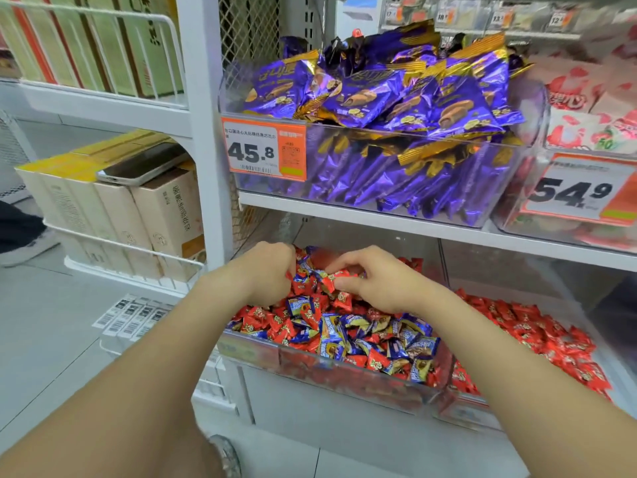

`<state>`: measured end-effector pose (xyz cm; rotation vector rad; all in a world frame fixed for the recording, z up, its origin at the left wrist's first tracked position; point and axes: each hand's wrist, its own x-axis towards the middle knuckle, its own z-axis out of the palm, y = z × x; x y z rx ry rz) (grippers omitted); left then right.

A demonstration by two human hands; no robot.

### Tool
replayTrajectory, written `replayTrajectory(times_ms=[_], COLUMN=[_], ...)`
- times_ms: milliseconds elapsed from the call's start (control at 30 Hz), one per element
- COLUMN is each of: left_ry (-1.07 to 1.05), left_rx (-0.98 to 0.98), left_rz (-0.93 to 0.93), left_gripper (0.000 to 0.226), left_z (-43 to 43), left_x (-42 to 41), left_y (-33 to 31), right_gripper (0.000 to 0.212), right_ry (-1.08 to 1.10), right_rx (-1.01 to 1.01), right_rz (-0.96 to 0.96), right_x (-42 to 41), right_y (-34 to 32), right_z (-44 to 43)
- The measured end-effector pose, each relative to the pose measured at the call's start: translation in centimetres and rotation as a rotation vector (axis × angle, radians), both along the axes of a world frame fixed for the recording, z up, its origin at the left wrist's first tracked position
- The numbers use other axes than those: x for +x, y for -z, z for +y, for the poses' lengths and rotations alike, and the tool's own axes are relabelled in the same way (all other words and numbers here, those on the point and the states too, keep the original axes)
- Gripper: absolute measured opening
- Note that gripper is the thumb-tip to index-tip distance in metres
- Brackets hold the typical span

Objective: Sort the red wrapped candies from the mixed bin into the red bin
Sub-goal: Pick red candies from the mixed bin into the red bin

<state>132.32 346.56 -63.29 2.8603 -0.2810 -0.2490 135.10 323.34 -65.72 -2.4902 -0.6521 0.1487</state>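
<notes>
Both hands are down in the mixed bin (241,343). The left hand (267,274) is curled with a red wrapper end poking from the fist, so I'd say it holds red candies (258,317). The right hand (374,282) pinches one between thumb and fingertips. They look light and crinkly, with slick foil that probably slides about and slips out of a loose grip. A crimped wrapper edge seems the surest place to nip one. Blue candies (330,328) lie mixed through the heap. The red bin (462,408) sits just beside, on the right.
</notes>
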Motion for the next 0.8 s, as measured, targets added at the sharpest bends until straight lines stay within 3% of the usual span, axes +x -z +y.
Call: replayTrajectory(times_ms=[67,133,300,500,633,800], left_ry=[0.017,0.078,0.245,0.241,0.242,0.258], left_rx=[-0.107,-0.15,-0.03,-0.057,-0.067,-0.224], left_rz=[-0.009,0.027,0.136,0.153,0.093,0.106], left_gripper=[0.02,0.018,0.025,0.01,0.016,0.015], left_z=[-0.6,-1.3,-1.8,-1.7,-2.4,-3.2], left_x=[-0.7,-1.2,-1.4,-0.3,-0.3,-1.0], left_y=[-0.6,-0.8,0.2,1.2,1.1,0.8], right_gripper=[0.021,0.022,0.033,0.052,0.056,0.056], right_ry=[0.0,-0.001,0.037,0.098,0.165,0.225], right_rx=[-0.016,-0.077,-0.19,-0.092,0.018,0.183], right_rz=[-0.009,-0.03,-0.079,-0.132,-0.111,0.134], right_x=[-0.3,-0.7,-1.8,-3.4,-3.5,-3.9], right_y=[-0.4,-0.4,-0.1,-1.8,-1.9,-2.8], right_z=[-0.7,-1.0,-0.9,-0.9,-1.0,-1.4])
